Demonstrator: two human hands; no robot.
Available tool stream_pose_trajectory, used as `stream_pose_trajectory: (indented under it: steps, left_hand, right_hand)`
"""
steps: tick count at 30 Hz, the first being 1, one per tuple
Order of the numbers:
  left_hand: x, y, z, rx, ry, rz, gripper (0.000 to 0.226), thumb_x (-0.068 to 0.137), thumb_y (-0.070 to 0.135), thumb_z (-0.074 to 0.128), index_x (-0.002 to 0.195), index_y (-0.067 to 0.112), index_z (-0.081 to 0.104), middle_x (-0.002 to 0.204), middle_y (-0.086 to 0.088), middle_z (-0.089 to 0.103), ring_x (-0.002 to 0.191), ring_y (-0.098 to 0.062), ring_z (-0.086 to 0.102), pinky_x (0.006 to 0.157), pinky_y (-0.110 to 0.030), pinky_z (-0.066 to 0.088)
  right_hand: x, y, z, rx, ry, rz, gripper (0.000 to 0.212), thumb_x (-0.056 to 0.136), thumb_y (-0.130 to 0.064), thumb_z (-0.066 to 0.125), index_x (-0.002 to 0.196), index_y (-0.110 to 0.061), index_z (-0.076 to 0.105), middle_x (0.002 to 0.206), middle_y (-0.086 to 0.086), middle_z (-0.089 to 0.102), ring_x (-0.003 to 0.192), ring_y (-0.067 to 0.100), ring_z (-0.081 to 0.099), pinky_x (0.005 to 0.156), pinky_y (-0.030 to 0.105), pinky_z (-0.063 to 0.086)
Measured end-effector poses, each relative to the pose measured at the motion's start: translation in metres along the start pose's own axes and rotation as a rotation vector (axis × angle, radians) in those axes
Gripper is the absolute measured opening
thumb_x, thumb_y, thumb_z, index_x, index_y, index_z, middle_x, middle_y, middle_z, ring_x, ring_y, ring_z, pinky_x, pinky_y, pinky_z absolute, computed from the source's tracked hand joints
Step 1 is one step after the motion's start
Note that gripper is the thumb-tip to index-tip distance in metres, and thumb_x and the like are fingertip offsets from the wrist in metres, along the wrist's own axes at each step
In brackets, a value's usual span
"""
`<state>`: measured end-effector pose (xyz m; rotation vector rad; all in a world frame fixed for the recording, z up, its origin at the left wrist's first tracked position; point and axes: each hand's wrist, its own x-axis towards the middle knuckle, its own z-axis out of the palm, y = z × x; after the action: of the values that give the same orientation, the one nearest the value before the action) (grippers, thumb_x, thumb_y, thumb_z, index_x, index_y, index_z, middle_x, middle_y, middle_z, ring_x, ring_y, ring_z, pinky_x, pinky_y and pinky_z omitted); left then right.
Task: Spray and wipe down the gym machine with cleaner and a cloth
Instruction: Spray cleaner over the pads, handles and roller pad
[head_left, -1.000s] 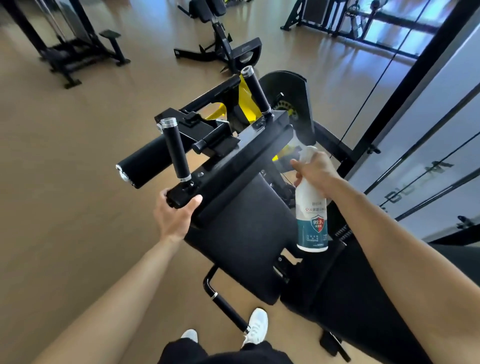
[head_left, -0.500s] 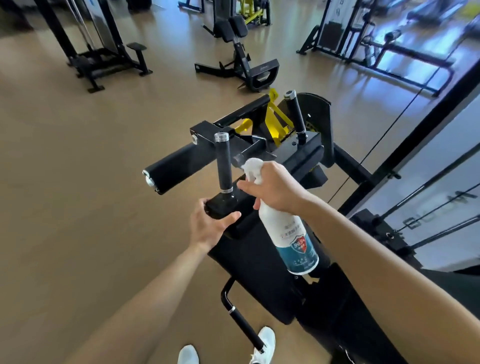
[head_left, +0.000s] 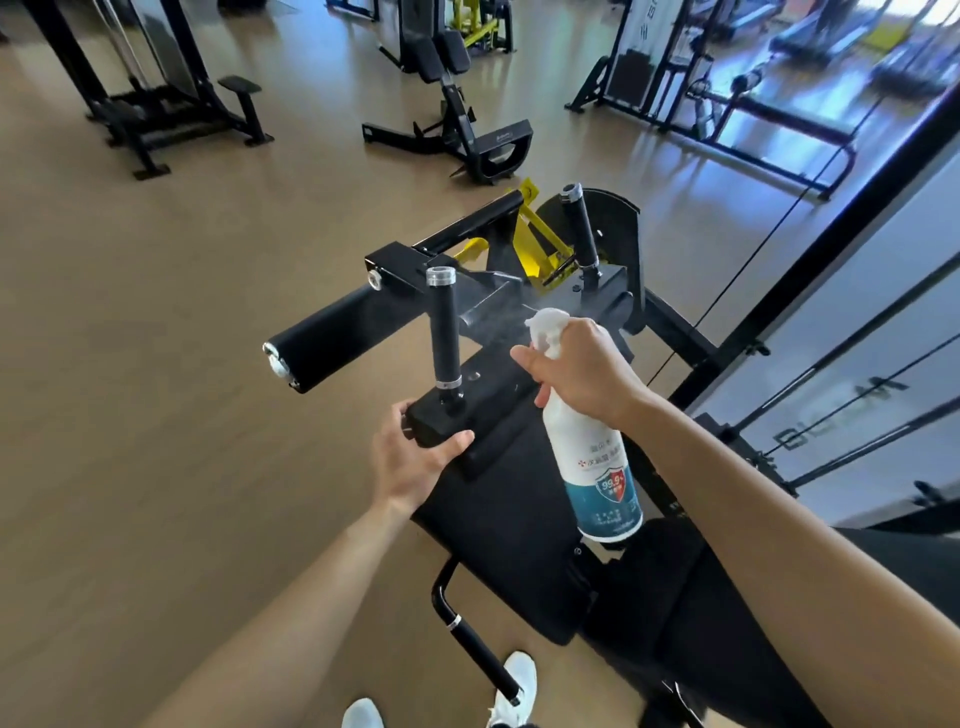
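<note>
A black gym machine with a padded back rest (head_left: 509, 525) fills the centre, with yellow parts behind it. Two upright black handles rise from its top bar: the near handle (head_left: 444, 332) and the far handle (head_left: 584, 231). A padded roller (head_left: 332, 340) sticks out to the left. My left hand (head_left: 410, 457) grips the left end of the top bar, just below the near handle. My right hand (head_left: 582, 371) holds a white and teal spray bottle (head_left: 597, 462) by its trigger, nozzle aimed at the frame between the handles. A faint mist hangs there. No cloth is in view.
Other black gym machines stand on the wooden floor at the back left (head_left: 156, 93), back centre (head_left: 457, 119) and back right (head_left: 727, 93). A dark frame with cables and glass panels (head_left: 857, 270) runs along the right. My white shoes (head_left: 514, 686) are near a low black foot bar (head_left: 467, 629).
My right hand swung the bottle from the machine's right side to the middle, between the handles, and mist now shows at the nozzle. My left hand kept its grip on the bar's end.
</note>
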<state>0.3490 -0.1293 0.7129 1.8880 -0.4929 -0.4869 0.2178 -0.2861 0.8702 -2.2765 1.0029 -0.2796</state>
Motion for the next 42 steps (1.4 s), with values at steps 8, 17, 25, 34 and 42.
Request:
stream_pose_trajectory:
  steps: [8,17,25,34,42]
  left_hand:
    - [-0.001,-0.004,0.011,-0.037,0.041,0.012,0.061,0.071,0.017,0.094,0.121,0.014,0.058,0.099,0.017,0.064,0.081,0.026,0.058,0.07,0.002,0.043]
    - [-0.004,-0.005,0.009,0.016,0.076,0.025,0.073,0.06,0.048,0.091,0.122,0.027,0.06,0.11,0.017,0.066,0.102,0.006,0.059,0.086,-0.021,0.044]
    - [-0.007,-0.002,0.012,0.018,0.1,0.009,0.077,0.058,0.055,0.088,0.124,0.026,0.061,0.111,0.016,0.068,0.105,0.002,0.062,0.082,-0.012,0.042]
    - [-0.01,0.0,0.017,-0.006,0.106,-0.003,0.065,0.065,0.044,0.088,0.121,0.027,0.059,0.109,0.011,0.069,0.102,0.006,0.06,0.081,-0.008,0.041]
    - [-0.009,-0.008,0.013,-0.002,0.09,0.02,0.066,0.062,0.054,0.085,0.118,0.03,0.061,0.107,0.014,0.07,0.105,0.002,0.063,0.088,-0.019,0.044]
  right_hand:
    - [0.085,0.062,-0.059,0.21,0.329,0.15,0.028,0.099,-0.033,0.07,0.107,-0.009,0.059,0.094,0.014,0.07,0.055,0.018,0.074,0.057,0.037,0.064]
    - [0.134,0.089,-0.066,0.133,0.308,0.204,0.04,0.095,-0.041,0.07,0.108,-0.004,0.065,0.093,0.016,0.073,0.049,0.014,0.071,0.047,0.025,0.055]
    - [0.118,0.105,-0.064,0.208,0.307,0.118,0.031,0.097,-0.039,0.068,0.095,-0.008,0.064,0.073,0.011,0.074,0.048,0.013,0.07,0.061,0.035,0.063]
    - [0.07,0.169,-0.016,0.354,0.137,0.455,0.029,0.095,-0.033,0.075,0.101,-0.008,0.06,0.094,0.018,0.073,0.056,0.024,0.075,0.049,0.032,0.06]
    - [0.001,0.172,0.027,0.464,-0.005,0.424,0.037,0.097,-0.031,0.072,0.08,0.001,0.066,0.068,0.015,0.073,0.051,0.022,0.069,0.061,0.038,0.063]
